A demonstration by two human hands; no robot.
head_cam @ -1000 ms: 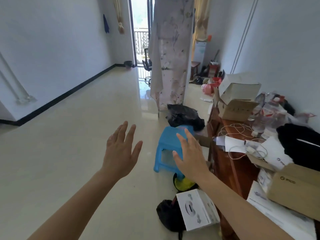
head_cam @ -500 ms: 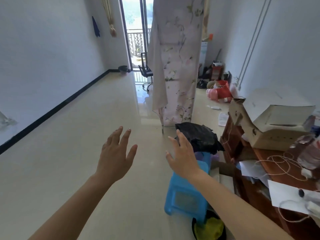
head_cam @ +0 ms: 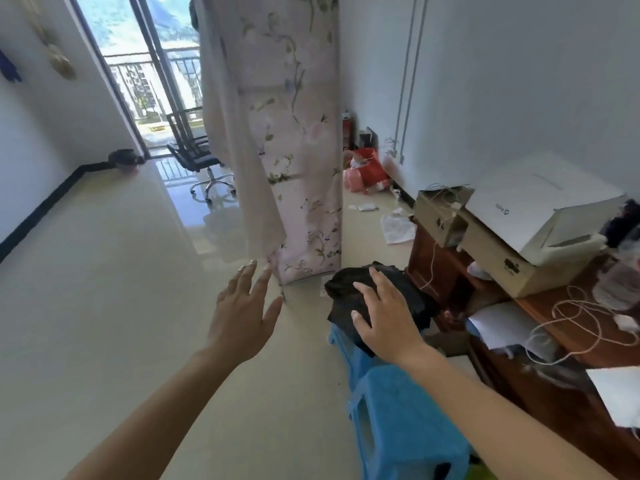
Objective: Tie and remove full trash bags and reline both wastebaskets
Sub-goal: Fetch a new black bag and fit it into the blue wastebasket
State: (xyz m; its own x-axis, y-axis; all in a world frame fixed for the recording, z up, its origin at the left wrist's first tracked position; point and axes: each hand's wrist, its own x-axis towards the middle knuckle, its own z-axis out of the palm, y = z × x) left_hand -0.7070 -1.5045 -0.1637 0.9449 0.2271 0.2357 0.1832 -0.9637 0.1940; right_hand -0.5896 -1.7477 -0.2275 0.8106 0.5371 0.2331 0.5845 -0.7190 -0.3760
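Observation:
A crumpled black trash bag [head_cam: 412,292] bulges on the floor between the blue plastic stool [head_cam: 398,427] and the wooden desk. My right hand [head_cam: 384,317] hovers in front of it, palm down, fingers spread, holding nothing. My left hand [head_cam: 242,313] is raised over the bare floor to the left, fingers apart and empty. A small dark wastebasket [head_cam: 123,159] stands far off by the balcony door. Whether my right hand touches the bag I cannot tell.
A floral fabric wardrobe [head_cam: 294,133] stands just behind the bag. The wooden desk [head_cam: 561,341] on the right carries cardboard boxes [head_cam: 512,251], papers and cables. An office chair [head_cam: 197,157] sits near the balcony door. Red bags [head_cam: 367,171] and scraps lie along the right wall.
The view has moved forward past the stool; the black bag is now much closer. My right hand has come over the bag. My left hand stays raised and open.

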